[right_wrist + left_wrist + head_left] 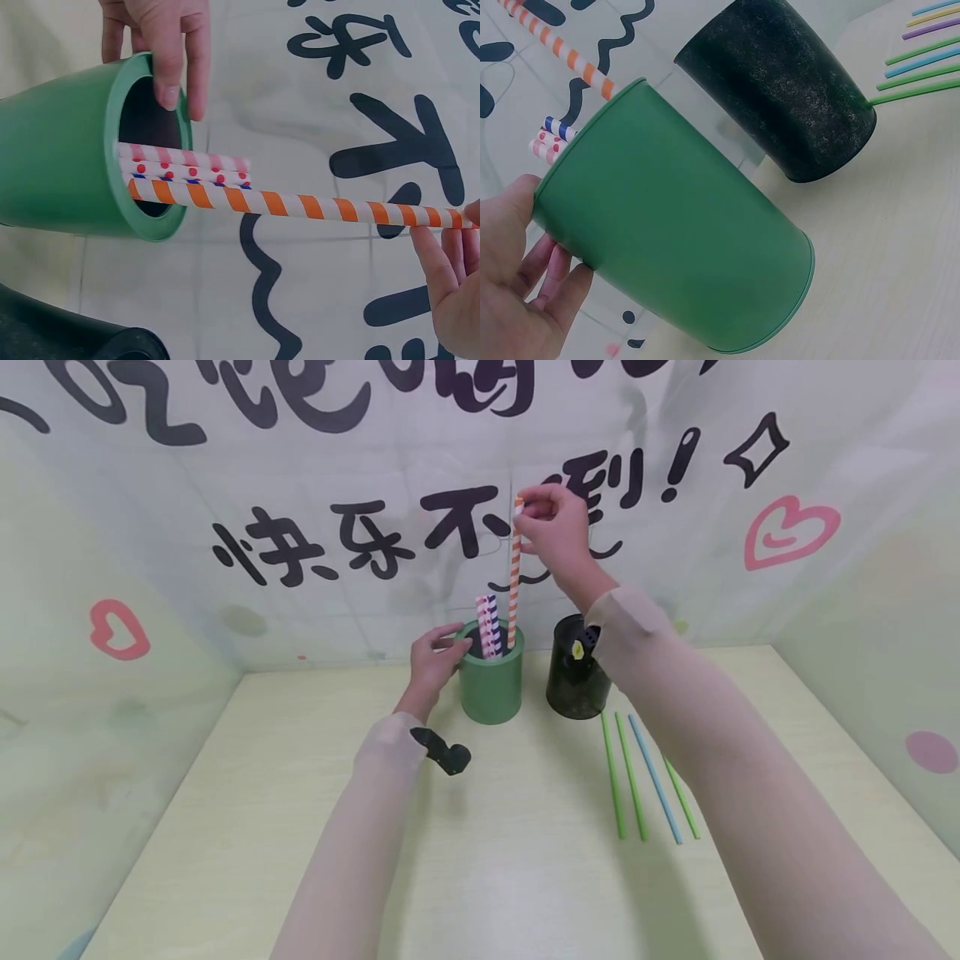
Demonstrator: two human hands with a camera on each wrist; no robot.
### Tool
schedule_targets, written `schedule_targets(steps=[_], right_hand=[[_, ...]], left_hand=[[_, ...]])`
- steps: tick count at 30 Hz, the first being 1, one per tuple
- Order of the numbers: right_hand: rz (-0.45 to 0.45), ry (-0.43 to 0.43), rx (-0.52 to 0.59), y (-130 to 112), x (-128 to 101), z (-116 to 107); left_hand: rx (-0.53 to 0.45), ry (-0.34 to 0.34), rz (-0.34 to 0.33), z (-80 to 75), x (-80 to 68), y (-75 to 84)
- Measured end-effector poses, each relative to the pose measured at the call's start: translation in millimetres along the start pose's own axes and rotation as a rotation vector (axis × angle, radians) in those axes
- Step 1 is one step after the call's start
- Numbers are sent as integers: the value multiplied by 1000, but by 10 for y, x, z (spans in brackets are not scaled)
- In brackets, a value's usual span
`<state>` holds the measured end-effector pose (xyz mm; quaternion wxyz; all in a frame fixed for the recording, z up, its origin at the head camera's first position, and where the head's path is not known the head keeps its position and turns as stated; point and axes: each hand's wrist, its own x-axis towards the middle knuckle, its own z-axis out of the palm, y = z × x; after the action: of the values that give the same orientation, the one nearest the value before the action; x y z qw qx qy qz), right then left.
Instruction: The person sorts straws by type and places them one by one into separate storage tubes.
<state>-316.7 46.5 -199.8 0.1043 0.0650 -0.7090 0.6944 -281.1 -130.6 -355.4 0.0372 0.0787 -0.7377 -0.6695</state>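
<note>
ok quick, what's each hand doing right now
Left hand: holding the green cup by its rim.
Right hand: pinching the orange-striped straw near its top end.

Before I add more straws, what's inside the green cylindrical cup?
An orange-striped straw, pink-striped straw, red-dotted straw and blue-striped straw; the cup hides their lower ends and its bottom.

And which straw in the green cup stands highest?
The orange-and-white striped straw, pinched by the right hand; the pink-striped, red-dotted and blue-striped straws rise much less.
</note>
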Motion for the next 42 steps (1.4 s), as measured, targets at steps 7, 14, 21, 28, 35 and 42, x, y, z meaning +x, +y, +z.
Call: schedule_targets(steps=[7,14,21,28,35,42], right_hand=[[23,-4,-27,146,-27,2],[57,-2,-25,342,-40,49],[85,-5,-59,541,-87,76],[89,-13,-75,718,-138,117],[106,-35,-100,879,-186,150],[122,-49,-113,1013,-194,163]], left_hand=[[-5,-5,5,-3,5,-10],[-7,4,18,3,16,-28],[6,3,24,0,18,-27],[12,7,30,-3,8,-20],[12,9,22,-7,-5,-8],[10,1,22,-3,-21,10]])
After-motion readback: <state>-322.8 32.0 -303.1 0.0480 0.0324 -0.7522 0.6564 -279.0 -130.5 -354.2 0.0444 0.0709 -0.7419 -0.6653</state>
